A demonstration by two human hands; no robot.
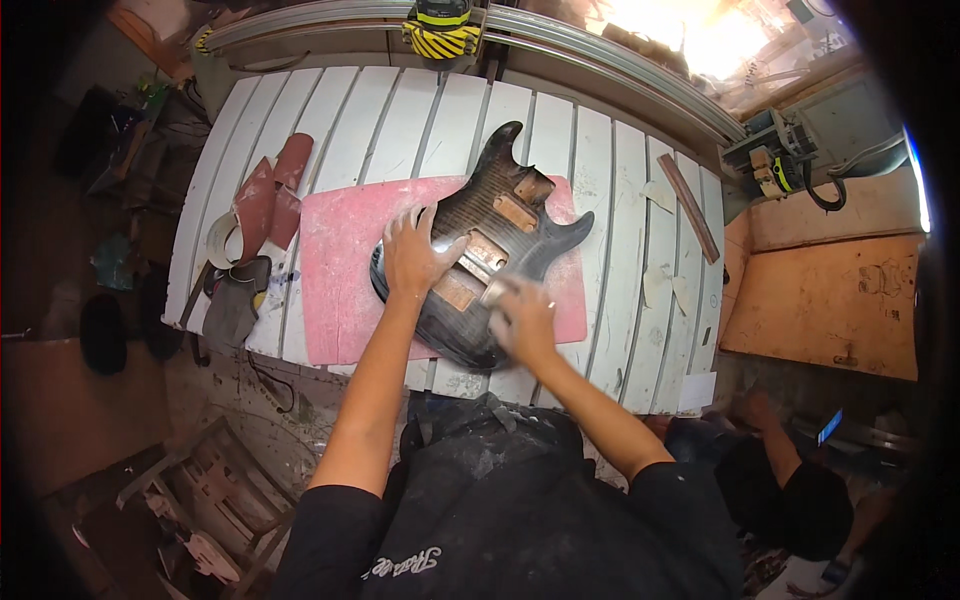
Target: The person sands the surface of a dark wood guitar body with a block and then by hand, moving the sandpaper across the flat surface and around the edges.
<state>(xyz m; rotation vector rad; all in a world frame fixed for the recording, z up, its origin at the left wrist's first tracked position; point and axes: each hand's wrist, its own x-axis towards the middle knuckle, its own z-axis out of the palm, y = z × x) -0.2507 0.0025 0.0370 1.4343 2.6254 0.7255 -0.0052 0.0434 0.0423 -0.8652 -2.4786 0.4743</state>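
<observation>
A dark, wood-grained electric guitar body (470,225) with two horns and several cut-out cavities lies face up on a pink mat (335,260). My left hand (415,255) rests on its left side, fingers spread and pressed to the surface, holding nothing. On the lower right part of the body is my right hand (525,318), smeared by motion, its fingers curled over a small pale pad (493,292) against the wood. What that pad is made of cannot be made out. Pale dust marks my left fingers.
A white slatted table (400,110) carries the mat. At its left lie reddish sandpaper sheets (255,205) and a grey cloth-like item (235,305). A brown wooden strip (688,208) lies at right. Metal rails (610,60) span the back; another person (790,490) sits lower right.
</observation>
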